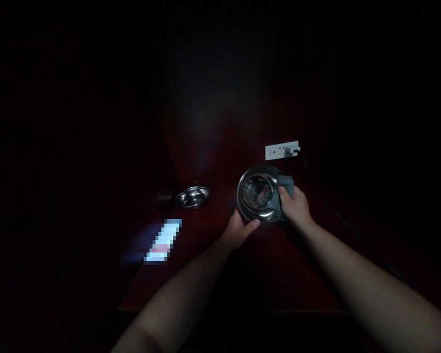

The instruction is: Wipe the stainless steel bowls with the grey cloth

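Note:
A shiny steel bowl is held tilted above a dark red table, its inside facing me. My left hand grips the bowl's lower rim, thumb over the edge. My right hand is closed on a grey cloth and presses it against the bowl's right rim. A second steel bowl sits on the table to the left, apart from both hands.
The room is very dark. A white power strip with a plug in it lies behind the held bowl, and its dark cable trails off to the right. A lit, blurred phone screen lies at the front left.

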Tool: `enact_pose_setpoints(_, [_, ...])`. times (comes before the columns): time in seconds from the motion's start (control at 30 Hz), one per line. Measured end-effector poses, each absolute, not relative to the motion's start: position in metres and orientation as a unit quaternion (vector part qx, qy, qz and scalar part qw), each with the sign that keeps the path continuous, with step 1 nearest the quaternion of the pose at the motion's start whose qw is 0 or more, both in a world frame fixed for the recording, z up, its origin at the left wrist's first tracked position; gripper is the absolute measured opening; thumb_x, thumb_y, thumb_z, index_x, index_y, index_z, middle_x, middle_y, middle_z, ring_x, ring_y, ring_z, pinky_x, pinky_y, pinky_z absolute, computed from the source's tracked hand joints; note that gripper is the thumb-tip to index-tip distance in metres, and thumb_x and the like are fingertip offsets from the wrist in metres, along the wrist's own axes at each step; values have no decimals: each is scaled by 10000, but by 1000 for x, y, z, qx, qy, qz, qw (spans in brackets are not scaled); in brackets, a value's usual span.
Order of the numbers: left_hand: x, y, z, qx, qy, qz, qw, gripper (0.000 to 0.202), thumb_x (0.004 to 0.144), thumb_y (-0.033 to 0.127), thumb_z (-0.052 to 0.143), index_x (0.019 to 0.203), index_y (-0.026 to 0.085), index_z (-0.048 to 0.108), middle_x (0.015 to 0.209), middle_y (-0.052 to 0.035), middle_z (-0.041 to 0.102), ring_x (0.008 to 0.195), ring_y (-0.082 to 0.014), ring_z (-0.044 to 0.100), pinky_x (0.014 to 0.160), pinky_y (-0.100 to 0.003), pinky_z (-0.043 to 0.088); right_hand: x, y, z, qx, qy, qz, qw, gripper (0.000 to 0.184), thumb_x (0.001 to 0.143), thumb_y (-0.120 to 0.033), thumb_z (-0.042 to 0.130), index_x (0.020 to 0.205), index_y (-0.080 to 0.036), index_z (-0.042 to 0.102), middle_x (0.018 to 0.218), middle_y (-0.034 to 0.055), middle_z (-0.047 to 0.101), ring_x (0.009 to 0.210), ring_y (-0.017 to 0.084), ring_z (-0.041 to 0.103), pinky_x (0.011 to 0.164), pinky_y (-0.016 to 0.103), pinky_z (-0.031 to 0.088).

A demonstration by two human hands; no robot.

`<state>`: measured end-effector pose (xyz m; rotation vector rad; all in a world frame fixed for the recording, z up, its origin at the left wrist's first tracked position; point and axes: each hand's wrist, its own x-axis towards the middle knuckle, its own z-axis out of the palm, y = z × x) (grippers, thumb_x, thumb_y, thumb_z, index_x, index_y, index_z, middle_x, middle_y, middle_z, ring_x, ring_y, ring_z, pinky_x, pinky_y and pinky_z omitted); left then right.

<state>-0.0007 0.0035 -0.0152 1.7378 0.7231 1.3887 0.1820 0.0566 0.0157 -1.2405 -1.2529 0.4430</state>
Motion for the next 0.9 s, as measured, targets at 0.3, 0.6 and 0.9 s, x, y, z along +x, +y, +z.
enact_pose_setpoints(0.3, [-1, 3, -13, 688, 300, 540, 381, 673, 721, 350, 651, 1282, 144, 341, 1292, -158, 496, 1188, -265, 479, 1034, -476, 336, 182, 54, 18, -535, -553, 174, 615, 360, 765, -480, 489, 838, -153, 622, 790, 80, 660, 700, 208, 594, 630, 318, 440])
enact_pose_setpoints(0.6, [1, 2, -10, 680, 324, 556, 351, 524, 750, 327, 610, 1220, 139, 474, 1250, -123, 551, 1169, -249, 494, 1038, -452, 333, 179, 52, 18, -516, -574, 169, 612, 340, 776, -453, 484, 852, -151, 620, 791, 75, 655, 695, 199, 590, 646, 319, 445])
enact_pose_setpoints(0.9, [2, 5, -11, 651, 360, 562, 362, 381, 743, 218, 546, 1110, 135, 604, 1185, -88, 612, 1128, -241, 535, 1032, -409, 349, 180, 55, 16, -487, -607, 139, 612, 343, 795, -443, 472, 926, -149, 591, 860, 88, 640, 759, 214, 589, 707, 356, 452])
